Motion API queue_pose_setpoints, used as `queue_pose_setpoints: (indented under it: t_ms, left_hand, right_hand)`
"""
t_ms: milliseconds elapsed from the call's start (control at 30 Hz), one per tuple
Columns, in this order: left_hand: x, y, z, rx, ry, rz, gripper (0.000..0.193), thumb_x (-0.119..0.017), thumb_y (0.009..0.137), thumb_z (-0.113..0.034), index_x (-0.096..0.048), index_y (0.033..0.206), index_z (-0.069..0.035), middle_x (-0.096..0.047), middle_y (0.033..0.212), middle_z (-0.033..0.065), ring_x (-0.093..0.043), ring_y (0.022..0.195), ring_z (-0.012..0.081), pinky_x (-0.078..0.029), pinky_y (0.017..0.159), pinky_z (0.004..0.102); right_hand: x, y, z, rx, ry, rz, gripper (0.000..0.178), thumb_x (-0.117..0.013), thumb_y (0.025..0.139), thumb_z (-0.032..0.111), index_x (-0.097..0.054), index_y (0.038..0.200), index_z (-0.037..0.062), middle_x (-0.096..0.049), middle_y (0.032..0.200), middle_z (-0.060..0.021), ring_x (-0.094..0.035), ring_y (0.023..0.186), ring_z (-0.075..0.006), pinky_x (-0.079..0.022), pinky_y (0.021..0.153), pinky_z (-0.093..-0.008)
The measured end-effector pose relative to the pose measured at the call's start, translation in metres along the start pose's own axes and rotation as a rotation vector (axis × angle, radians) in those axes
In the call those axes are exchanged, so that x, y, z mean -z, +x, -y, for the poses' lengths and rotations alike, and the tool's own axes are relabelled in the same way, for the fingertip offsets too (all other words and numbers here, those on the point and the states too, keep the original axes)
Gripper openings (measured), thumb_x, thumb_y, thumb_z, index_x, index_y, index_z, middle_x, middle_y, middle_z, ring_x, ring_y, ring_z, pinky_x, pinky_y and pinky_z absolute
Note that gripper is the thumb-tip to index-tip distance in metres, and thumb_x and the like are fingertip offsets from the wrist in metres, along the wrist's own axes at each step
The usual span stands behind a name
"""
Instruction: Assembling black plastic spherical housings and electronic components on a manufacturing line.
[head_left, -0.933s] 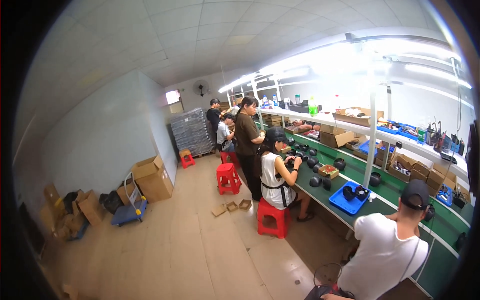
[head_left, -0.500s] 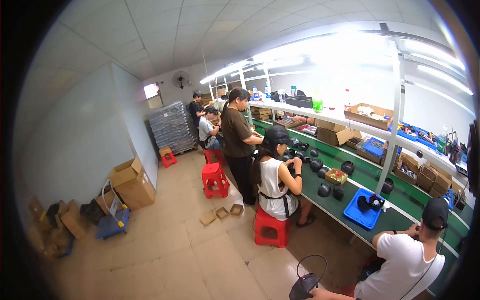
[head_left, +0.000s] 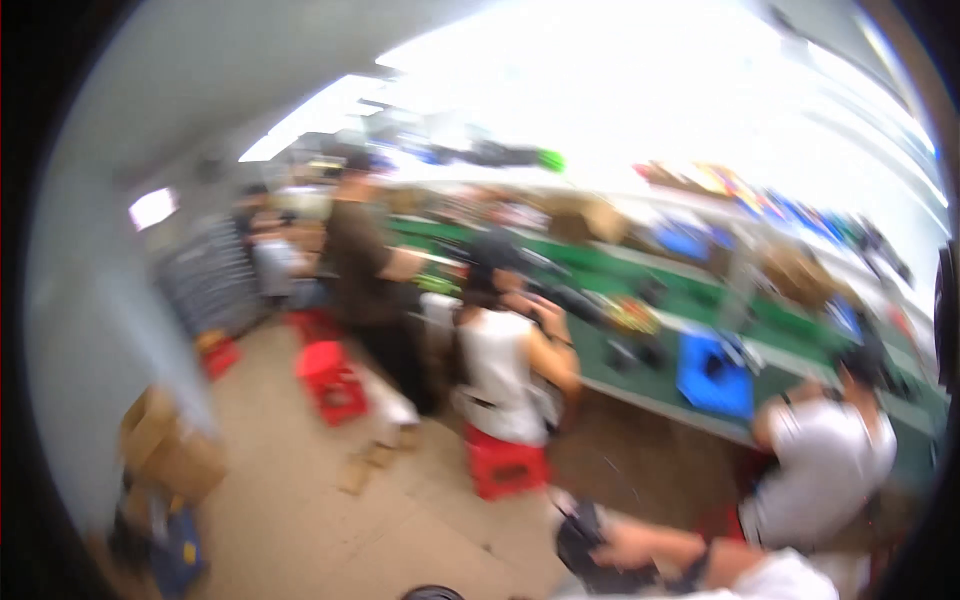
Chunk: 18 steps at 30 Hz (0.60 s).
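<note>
Near the lower edge, right of the middle, my right hand [head_left: 625, 545] is closed on a dark, cap-like thing [head_left: 577, 540]. Motion smears both, so its exact kind cannot be made out. The forearm comes in from the lower right, with a dark band and a white sleeve [head_left: 790, 577]. My left hand is out of view. A dark rounded thing [head_left: 432, 592] just shows at the bottom edge, too cut off to name.
A long green workbench [head_left: 620, 375] runs along the right, with a blue tray [head_left: 715, 395]. Co-workers sit or stand along it, one in a white sleeveless top [head_left: 495, 365], another in a white shirt [head_left: 825, 460]. Red stools [head_left: 330, 385] and cardboard boxes [head_left: 170, 440] stand left.
The view has swung and blurred; the room has shifted left in the picture. My right hand and the dark cap-like thing now show higher and more fully, and the sleeve has come into view.
</note>
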<state>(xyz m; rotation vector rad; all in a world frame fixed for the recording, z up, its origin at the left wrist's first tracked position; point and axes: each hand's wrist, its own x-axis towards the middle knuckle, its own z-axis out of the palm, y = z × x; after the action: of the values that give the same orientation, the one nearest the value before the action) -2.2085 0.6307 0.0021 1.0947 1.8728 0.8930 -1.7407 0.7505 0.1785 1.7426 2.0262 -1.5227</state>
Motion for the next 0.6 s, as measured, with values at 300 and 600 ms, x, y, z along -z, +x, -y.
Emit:
queue_pose_setpoints:
  t_ms: [300,600]
  left_hand:
    - [-0.095,0.225,-0.228,0.132,-0.116,1.045,0.038,-0.059,0.096,-0.019,-0.056,0.125,0.005,-0.068,0.116,0.0182,-0.065,0.098,0.0328,-0.051,0.088,0.0461]
    - [-0.111,0.424,-0.267,0.34,-0.135,1.302,0.035,-0.055,0.096,-0.015,-0.054,0.127,0.003,-0.067,0.115,0.0169,-0.066,0.102,0.0322,-0.053,0.092,0.0482]
  right_hand:
    - [-0.007,0.084,0.027,-0.199,0.29,-0.518,0.028,-0.062,0.081,0.024,-0.069,0.099,0.0043,-0.071,0.093,-0.0203,-0.068,0.094,-0.0399,-0.054,0.082,-0.0504]
    - [0.002,0.181,0.061,-0.117,0.516,-0.878,0.032,-0.062,0.08,0.023,-0.068,0.101,-0.0001,-0.07,0.092,-0.023,-0.067,0.092,-0.0433,-0.054,0.08,-0.0507]
